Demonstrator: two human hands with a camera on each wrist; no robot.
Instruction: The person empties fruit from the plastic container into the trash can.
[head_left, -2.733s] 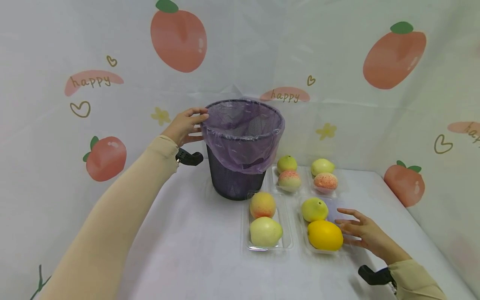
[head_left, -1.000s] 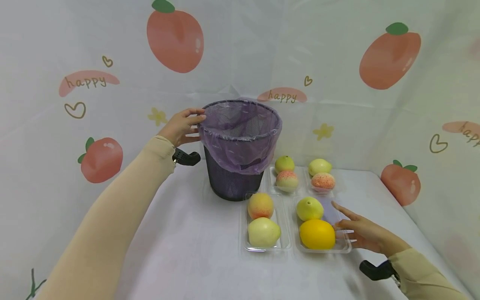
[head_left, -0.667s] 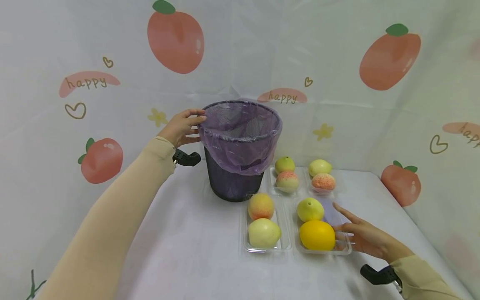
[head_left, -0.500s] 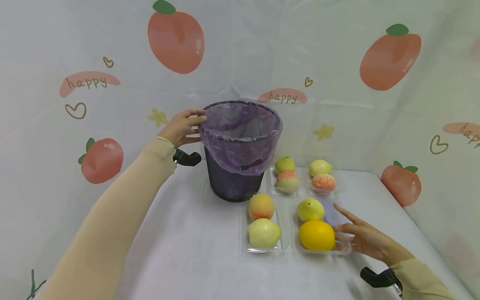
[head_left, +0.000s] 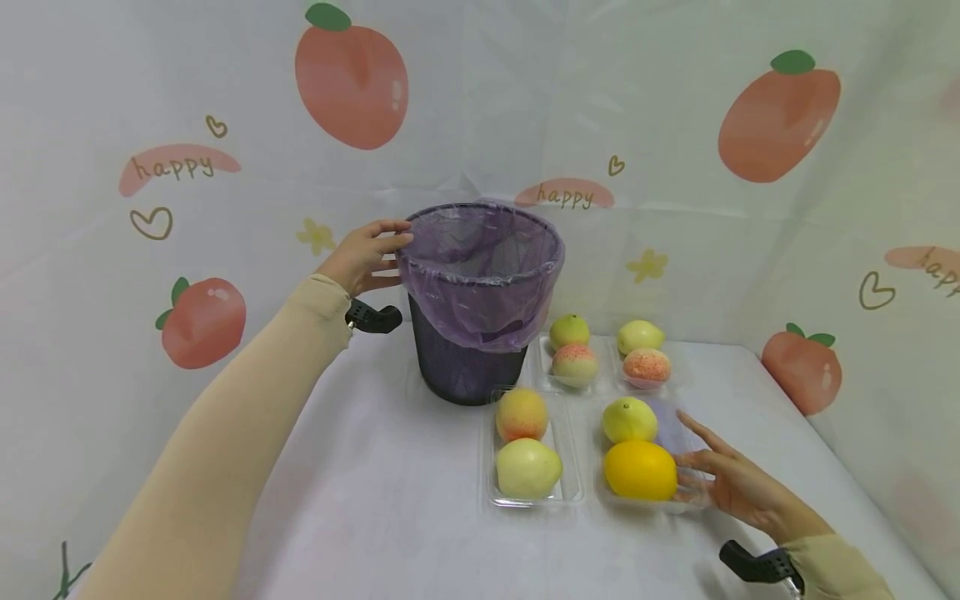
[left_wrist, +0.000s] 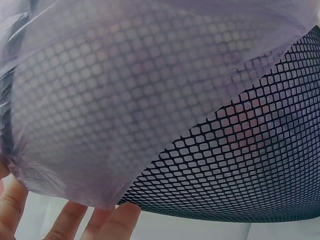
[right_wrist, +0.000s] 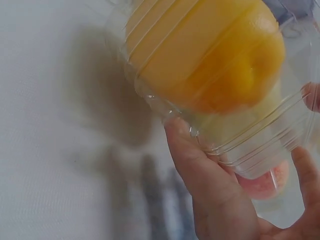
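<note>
My left hand [head_left: 367, 257] grips the rim of a black mesh waste bin [head_left: 471, 367] lined with a purple plastic bag [head_left: 480, 308]. In the left wrist view its fingers [left_wrist: 117, 222] press against the bag at the bin's side. My right hand [head_left: 750, 492] holds the right side of a clear plastic container [right_wrist: 255, 150], thumb on one face and fingers on another. It hangs tilted over its shadow in the right wrist view. Inside lie a deep yellow lemon-shaped fruit [head_left: 641, 471] and a yellow-green round fruit [head_left: 630, 420]. A lavender patch [head_left: 675, 423] shows beside them.
Left of the held container stands another clear container [head_left: 570, 483] with a peach [head_left: 522, 415] and a pale green fruit [head_left: 528, 468]. Behind are two more, bearing a speckled peach [head_left: 574, 365] and a reddish fruit [head_left: 647, 367]. A printed cloth [head_left: 480, 100] hangs at the back.
The held container and its fruit have shifted slightly right over the last half second, with my right hand. Over the longer span they first moved a little left. My left hand stays at the bin.
</note>
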